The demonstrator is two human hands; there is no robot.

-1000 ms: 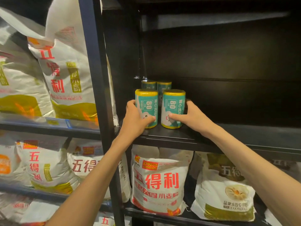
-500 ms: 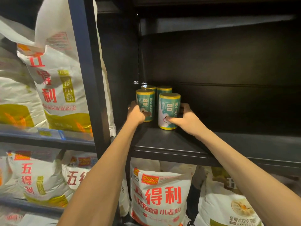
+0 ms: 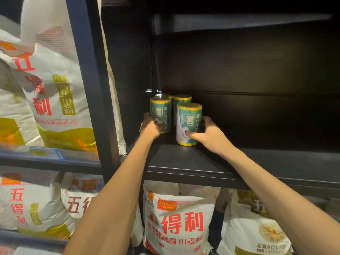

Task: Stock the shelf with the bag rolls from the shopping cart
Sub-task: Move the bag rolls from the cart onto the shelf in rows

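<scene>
Several teal bag rolls with yellow ends stand upright in the back left corner of a black shelf (image 3: 193,162). My left hand (image 3: 150,127) grips the front left roll (image 3: 160,112) low on its side. My right hand (image 3: 209,134) grips the front right roll (image 3: 189,122), thumb across its front. Two more rolls stand behind them: one (image 3: 182,99) shows between the front pair, the other (image 3: 166,96) is mostly hidden. The shopping cart is out of view.
The black shelf stretches dark and bare to the right of the rolls. A dark upright post (image 3: 92,89) divides it from a left bay stacked with white flour sacks (image 3: 55,92). More flour sacks (image 3: 176,223) fill the shelf below.
Both hands have pushed the two front rolls deeper into the shelf, up against the back pair. The left roll sits further back than the right one.
</scene>
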